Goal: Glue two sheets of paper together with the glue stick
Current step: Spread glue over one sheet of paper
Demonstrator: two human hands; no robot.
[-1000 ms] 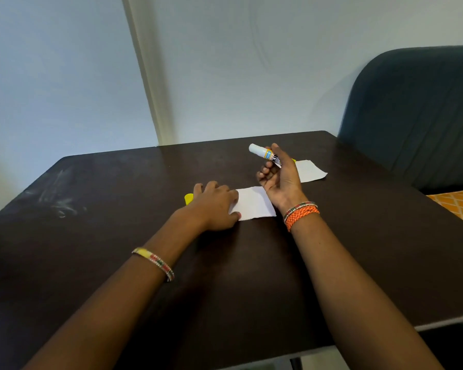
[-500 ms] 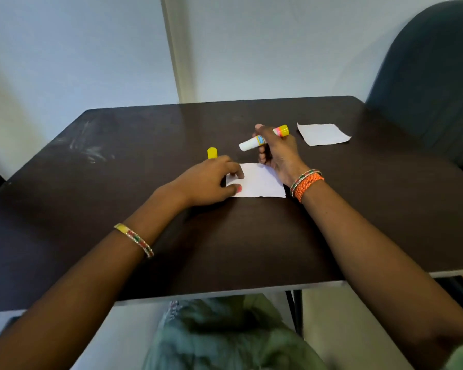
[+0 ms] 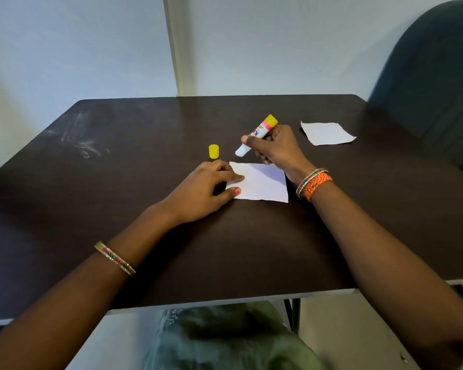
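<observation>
Near sheet (image 3: 259, 182) lies flat on the table (image 3: 145, 145), pinned at its left edge only. Second sheet (image 3: 326, 132) sits well apart, far right. Glue stick (image 3: 257, 136) is uncapped, white tip angled down-left, off the paper.

Risk: stroke toward the free right edge and the sheet may buckle or skid under you. Tip could smear the table.

Your right hand (image 3: 277, 146) wraps the barrel, grip closed, wrist raised. Your left hand (image 3: 206, 188) presses thumb and fingertip flat. Cap (image 3: 213, 151) stands just beyond it.
</observation>
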